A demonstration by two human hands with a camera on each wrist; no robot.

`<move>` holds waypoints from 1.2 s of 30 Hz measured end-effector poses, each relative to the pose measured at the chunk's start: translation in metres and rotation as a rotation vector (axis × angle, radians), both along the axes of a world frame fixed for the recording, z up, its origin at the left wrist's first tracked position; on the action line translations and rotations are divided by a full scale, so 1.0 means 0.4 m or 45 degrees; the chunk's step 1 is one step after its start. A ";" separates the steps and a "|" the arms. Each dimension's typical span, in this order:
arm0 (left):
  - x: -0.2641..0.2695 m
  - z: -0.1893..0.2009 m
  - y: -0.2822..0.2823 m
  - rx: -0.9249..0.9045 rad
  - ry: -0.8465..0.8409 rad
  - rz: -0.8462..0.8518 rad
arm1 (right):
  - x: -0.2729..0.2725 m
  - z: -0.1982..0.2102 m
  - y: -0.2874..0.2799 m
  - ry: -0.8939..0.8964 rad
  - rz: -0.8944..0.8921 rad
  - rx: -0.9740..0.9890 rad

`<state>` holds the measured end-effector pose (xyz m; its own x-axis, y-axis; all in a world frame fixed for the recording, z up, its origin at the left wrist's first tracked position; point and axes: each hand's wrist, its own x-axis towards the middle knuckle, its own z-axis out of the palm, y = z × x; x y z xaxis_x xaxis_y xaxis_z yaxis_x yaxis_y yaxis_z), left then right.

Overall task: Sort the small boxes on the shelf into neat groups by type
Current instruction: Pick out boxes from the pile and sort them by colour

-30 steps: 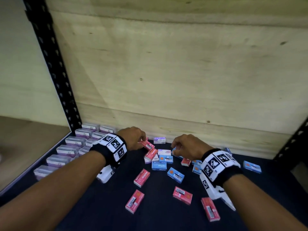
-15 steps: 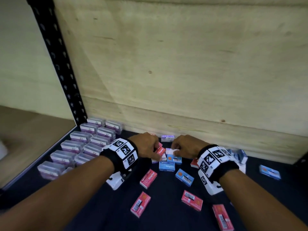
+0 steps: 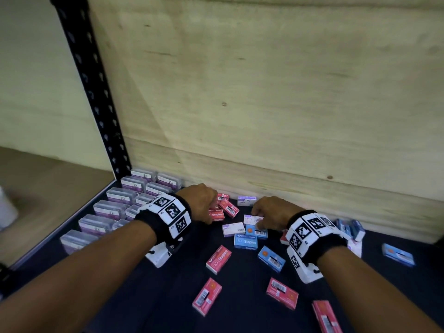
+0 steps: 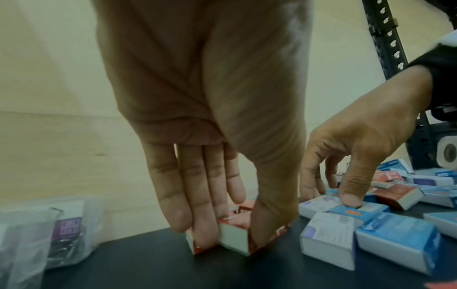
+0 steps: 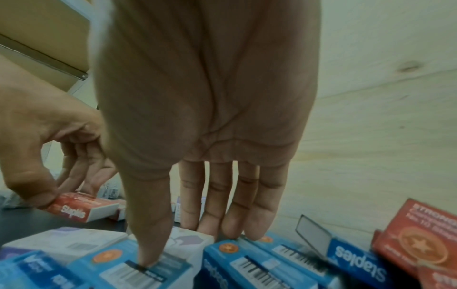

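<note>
Pinching red staples box (image 4: 232, 230), left hand (image 4: 205, 125).

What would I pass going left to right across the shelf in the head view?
Clear boxes → left hand on red boxes → right hand over white box → blue pile → lone blue box.

Small cardboard staple boxes — red (image 3: 218, 259), blue (image 3: 245, 241) and white-and-purple (image 3: 233, 229) — lie flat and scattered on the dark shelf (image 3: 240, 313), with clear plastic purple-labelled boxes (image 3: 110, 209) in neat rows at the left.
</note>
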<state>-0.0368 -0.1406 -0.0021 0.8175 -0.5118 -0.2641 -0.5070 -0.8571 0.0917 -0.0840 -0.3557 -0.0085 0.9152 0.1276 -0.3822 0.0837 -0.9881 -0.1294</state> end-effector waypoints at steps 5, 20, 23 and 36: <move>-0.001 -0.007 0.019 0.054 0.038 -0.021 | 0.003 0.001 0.001 0.015 0.005 -0.019; -0.027 -0.034 -0.056 0.078 0.048 -0.200 | -0.027 0.006 0.000 -0.102 -0.027 0.102; -0.031 -0.032 -0.058 0.012 0.129 -0.221 | -0.028 0.002 -0.002 -0.136 -0.061 0.126; -0.064 -0.012 -0.069 -0.213 0.229 -0.089 | -0.056 0.016 -0.027 -0.175 -0.080 0.159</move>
<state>-0.0624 -0.1682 -0.0068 0.7259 -0.6145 -0.3090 -0.5273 -0.7856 0.3238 -0.1063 -0.3664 -0.0022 0.9654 0.1075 -0.2376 0.0481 -0.9688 -0.2431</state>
